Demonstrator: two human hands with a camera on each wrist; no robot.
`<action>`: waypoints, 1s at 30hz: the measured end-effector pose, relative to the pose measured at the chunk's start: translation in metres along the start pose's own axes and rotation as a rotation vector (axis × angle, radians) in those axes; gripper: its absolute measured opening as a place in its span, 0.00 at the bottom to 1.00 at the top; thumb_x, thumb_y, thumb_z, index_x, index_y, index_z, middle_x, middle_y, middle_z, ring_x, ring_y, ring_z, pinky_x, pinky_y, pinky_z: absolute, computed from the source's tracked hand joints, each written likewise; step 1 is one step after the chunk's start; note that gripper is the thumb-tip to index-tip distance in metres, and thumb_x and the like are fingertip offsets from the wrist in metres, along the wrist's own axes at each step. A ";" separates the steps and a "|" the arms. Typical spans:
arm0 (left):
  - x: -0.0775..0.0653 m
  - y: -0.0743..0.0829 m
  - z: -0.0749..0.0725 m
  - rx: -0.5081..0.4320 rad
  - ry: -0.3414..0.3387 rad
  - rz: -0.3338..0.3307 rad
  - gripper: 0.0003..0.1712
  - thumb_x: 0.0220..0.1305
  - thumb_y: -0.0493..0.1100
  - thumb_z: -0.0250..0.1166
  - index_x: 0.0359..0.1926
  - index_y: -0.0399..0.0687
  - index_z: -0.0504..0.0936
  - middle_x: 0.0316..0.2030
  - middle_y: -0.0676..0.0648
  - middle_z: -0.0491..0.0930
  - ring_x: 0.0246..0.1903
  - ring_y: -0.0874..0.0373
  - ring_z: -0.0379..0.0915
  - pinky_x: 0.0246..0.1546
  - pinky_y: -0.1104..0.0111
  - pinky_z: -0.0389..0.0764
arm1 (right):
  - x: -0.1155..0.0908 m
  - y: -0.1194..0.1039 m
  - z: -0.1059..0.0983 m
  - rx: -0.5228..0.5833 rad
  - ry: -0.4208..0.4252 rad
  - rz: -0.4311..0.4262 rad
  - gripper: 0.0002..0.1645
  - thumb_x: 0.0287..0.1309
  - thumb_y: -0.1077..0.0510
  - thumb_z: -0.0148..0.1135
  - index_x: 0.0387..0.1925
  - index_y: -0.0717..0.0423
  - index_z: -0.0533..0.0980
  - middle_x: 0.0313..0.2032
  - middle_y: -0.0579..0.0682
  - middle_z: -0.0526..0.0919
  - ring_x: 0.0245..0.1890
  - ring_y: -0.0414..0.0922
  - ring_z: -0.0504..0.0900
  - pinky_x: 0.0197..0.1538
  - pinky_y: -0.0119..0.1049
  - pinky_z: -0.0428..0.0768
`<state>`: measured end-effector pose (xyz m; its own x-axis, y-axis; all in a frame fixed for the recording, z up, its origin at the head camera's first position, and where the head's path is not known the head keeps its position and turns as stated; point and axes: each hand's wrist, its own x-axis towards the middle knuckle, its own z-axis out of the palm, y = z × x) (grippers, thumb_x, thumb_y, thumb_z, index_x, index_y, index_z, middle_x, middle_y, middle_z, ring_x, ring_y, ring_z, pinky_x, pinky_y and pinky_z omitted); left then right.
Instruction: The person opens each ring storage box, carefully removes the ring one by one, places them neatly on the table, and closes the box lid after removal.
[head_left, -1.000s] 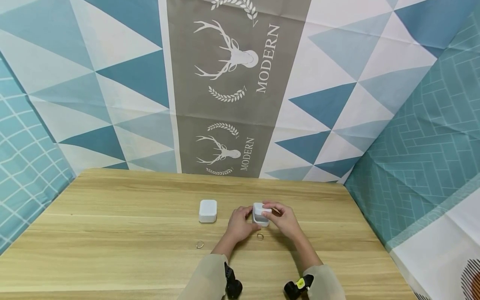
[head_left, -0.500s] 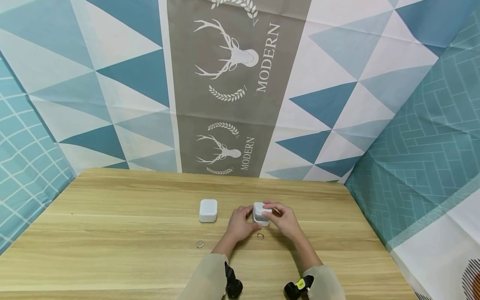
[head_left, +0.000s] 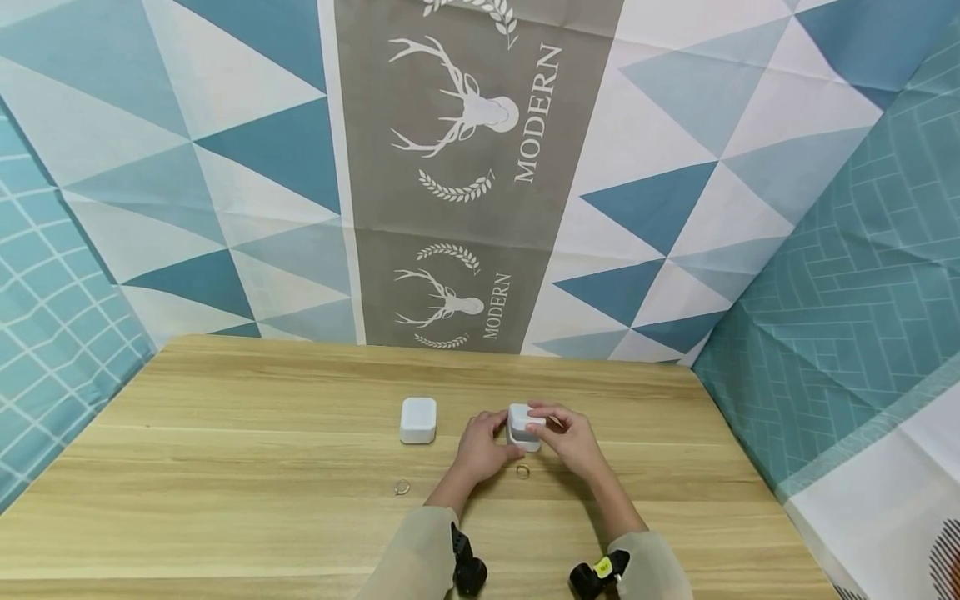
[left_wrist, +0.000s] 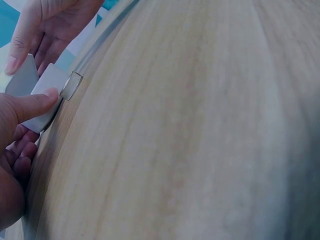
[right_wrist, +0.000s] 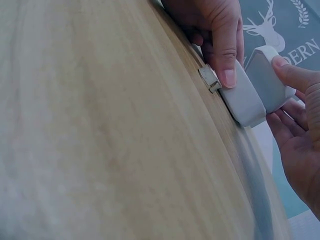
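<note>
A small white ring box base [right_wrist: 245, 102] stands on the wooden table right of centre. My left hand [head_left: 480, 450] grips it from the left, the thumb on its near side. With thumb and fingers my right hand [head_left: 573, 442] holds the box's lid [right_wrist: 265, 80] from the right. The right wrist view has the lid tilted up from the base, its grey inner side showing between them. A gold-coloured ring [head_left: 522, 472] lies on the table just in front of the box, close by the left thumb. Inside the box is hidden from view.
A second white box [head_left: 418, 420], closed, stands to the left of my left hand. Another ring [head_left: 402, 487] lies on the table [head_left: 247, 500] nearer to me, left of the left forearm. A patterned cloth wall [head_left: 442, 208] rises behind the table's back edge.
</note>
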<state>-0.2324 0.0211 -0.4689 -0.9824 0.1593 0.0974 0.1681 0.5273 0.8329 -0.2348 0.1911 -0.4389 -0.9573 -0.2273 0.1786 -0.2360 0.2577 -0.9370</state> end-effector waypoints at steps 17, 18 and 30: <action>0.001 0.000 -0.001 0.013 -0.002 0.015 0.39 0.48 0.47 0.73 0.60 0.37 0.71 0.54 0.40 0.75 0.54 0.45 0.68 0.57 0.52 0.69 | 0.006 0.025 -0.002 0.004 0.017 -0.019 0.15 0.50 0.60 0.68 0.40 0.64 0.81 0.54 0.59 0.78 0.59 0.54 0.73 0.61 0.38 0.73; 0.001 0.000 -0.001 0.012 -0.001 0.014 0.39 0.48 0.47 0.73 0.60 0.37 0.71 0.54 0.40 0.75 0.54 0.45 0.68 0.57 0.52 0.69 | 0.006 0.025 -0.002 0.001 0.017 -0.019 0.14 0.50 0.60 0.67 0.40 0.64 0.81 0.54 0.59 0.78 0.59 0.54 0.73 0.61 0.38 0.73; 0.000 0.001 -0.001 0.010 -0.006 0.020 0.38 0.49 0.47 0.72 0.60 0.36 0.72 0.53 0.39 0.75 0.54 0.45 0.68 0.58 0.52 0.69 | -0.002 -0.003 0.000 -0.022 0.000 -0.004 0.13 0.52 0.66 0.64 0.41 0.69 0.79 0.55 0.64 0.76 0.59 0.57 0.72 0.59 0.35 0.74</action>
<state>-0.2322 0.0205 -0.4674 -0.9784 0.1746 0.1109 0.1886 0.5326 0.8251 -0.2319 0.1909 -0.4367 -0.9562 -0.2288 0.1824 -0.2437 0.2776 -0.9293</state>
